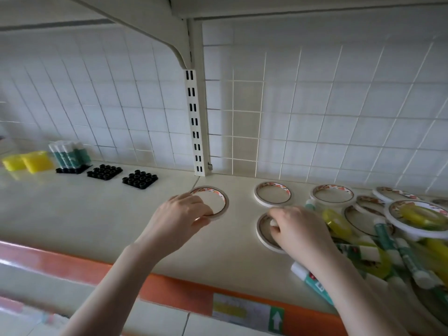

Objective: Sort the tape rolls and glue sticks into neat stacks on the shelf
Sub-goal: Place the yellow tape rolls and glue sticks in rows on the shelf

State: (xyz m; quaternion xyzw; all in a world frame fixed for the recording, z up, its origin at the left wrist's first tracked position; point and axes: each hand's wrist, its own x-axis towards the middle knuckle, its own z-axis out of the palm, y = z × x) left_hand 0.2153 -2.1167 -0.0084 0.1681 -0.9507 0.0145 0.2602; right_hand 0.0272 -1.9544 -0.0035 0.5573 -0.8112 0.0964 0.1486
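Note:
My left hand (180, 213) grips the near-left rim of a flat white tape roll (221, 197) lying on the cream shelf (97, 214). My right hand (299, 230) curls its fingers over another tape roll (263, 235) nearer the shelf's front. Two more tape rolls (272, 194) (333, 195) lie flat behind it. At the right, a loose heap holds several tape rolls (417, 218), small yellow tape rolls (337, 220) and green-and-white glue sticks (409, 263). One glue stick (306, 275) lies by my right wrist.
At the back left stand upright glue sticks (69, 155) in a black holder, two other black holders (104, 172) (140, 179) and yellow packets (28, 161). A slotted upright post (195, 122) and wire grid back the shelf. An orange strip (72, 260) edges its front.

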